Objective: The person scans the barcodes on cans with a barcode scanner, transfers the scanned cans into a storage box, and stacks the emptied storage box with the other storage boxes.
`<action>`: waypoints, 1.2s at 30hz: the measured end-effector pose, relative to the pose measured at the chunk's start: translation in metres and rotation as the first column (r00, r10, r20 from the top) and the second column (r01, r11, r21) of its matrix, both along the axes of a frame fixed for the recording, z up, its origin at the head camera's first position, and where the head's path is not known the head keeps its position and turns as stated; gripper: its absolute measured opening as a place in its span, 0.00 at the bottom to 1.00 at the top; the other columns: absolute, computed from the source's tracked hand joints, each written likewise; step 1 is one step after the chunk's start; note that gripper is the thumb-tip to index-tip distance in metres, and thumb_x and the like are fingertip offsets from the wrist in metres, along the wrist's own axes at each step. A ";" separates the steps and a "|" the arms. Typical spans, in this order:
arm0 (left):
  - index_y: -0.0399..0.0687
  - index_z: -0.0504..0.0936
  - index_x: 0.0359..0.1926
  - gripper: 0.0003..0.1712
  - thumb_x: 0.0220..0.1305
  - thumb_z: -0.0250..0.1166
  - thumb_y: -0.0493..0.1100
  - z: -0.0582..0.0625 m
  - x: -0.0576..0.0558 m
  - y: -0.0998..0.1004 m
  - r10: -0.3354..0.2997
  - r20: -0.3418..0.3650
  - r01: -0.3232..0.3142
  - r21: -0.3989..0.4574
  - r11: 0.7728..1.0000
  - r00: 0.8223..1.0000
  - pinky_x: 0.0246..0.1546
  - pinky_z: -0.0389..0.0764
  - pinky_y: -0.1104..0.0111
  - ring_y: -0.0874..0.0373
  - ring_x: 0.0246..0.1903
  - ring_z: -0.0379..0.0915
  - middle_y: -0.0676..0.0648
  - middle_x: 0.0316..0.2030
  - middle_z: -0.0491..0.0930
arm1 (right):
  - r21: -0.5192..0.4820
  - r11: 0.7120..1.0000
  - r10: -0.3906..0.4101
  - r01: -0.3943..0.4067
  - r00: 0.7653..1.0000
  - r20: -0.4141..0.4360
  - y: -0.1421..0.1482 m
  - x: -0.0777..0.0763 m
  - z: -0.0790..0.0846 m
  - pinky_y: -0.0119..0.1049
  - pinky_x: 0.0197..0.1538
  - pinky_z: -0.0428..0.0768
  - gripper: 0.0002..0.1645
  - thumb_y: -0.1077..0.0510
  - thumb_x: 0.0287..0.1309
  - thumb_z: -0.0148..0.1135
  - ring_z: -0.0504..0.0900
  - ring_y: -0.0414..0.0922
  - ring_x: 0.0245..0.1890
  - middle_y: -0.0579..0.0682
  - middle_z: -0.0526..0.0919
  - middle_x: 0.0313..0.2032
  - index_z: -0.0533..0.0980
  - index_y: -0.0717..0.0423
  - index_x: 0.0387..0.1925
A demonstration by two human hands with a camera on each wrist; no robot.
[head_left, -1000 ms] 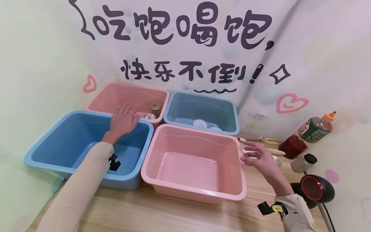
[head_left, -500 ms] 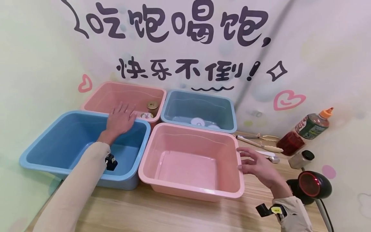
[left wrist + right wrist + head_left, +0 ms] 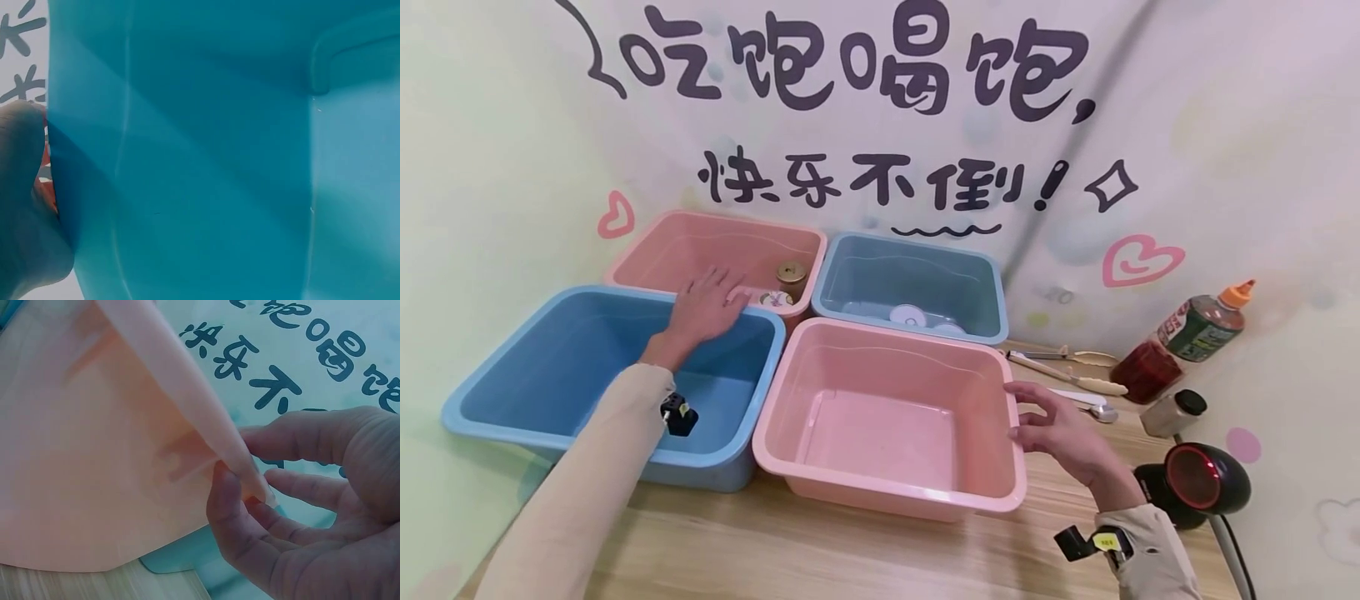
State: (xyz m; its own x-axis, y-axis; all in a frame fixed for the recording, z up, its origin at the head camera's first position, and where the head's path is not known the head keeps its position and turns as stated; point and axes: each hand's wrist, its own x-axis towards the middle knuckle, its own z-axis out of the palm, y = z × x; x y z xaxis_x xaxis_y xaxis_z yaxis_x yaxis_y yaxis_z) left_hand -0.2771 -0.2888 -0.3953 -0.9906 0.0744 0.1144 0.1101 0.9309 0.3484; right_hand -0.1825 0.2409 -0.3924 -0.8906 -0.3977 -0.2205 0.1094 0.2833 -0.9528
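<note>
In the head view my left hand (image 3: 707, 304) rests over the far rim of the large blue tub (image 3: 733, 462), with its fingers stretched toward the pink tub behind it (image 3: 722, 225). The left wrist view shows the thumb side of this hand (image 3: 28, 206) against the blue tub's edge. On the right side of the front pink tub (image 3: 880, 504), my right hand (image 3: 1060, 433) grips the rim with curled fingers. Its thumb and fingertips lie at both sides of the pink lip in the right wrist view. The inside of the front pink tub is bare.
A gold-topped can (image 3: 791, 272) stands in the back pink tub. White round items (image 3: 908, 315) lie in the back blue tub (image 3: 1000, 292). At right are tongs (image 3: 1067, 375), a spoon (image 3: 1103, 412), a sauce bottle (image 3: 1187, 337), a black-capped jar (image 3: 1176, 412) and a black device (image 3: 1202, 479).
My right hand has come down and inward onto the front pink tub's rim, its fingers closing at the edge. The left hand stays on the blue rim. The head view has shifted slightly.
</note>
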 end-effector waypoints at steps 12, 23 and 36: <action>0.31 0.73 0.65 0.24 0.76 0.52 0.43 0.037 -0.004 0.009 -0.157 -0.127 0.192 0.344 0.919 0.979 0.63 0.70 0.38 0.31 0.63 0.70 0.28 0.63 0.73 | -0.014 1.000 -0.010 0.009 1.000 -0.006 0.000 0.000 -0.005 0.37 0.42 0.86 0.43 0.70 0.56 0.65 0.83 0.41 0.42 0.71 0.60 0.66 0.57 0.68 0.71; 0.38 0.73 0.66 0.25 0.73 0.59 0.45 0.068 0.027 0.050 -0.232 0.132 0.114 0.583 0.805 0.964 0.63 0.74 0.43 0.37 0.64 0.69 0.33 0.64 0.73 | -0.005 1.000 0.000 0.000 1.000 -0.008 0.010 0.003 -0.002 0.37 0.42 0.86 0.43 0.69 0.57 0.65 0.83 0.40 0.40 0.70 0.59 0.66 0.58 0.68 0.71; 0.35 0.78 0.59 0.23 0.66 0.65 0.39 0.048 0.066 0.093 -0.364 0.260 0.109 0.663 0.741 0.894 0.61 0.77 0.46 0.35 0.65 0.69 0.34 0.68 0.69 | 0.027 1.000 0.017 -0.016 0.999 -0.028 0.033 0.004 0.002 0.37 0.43 0.87 0.42 0.67 0.59 0.65 0.83 0.41 0.42 0.71 0.60 0.66 0.57 0.68 0.72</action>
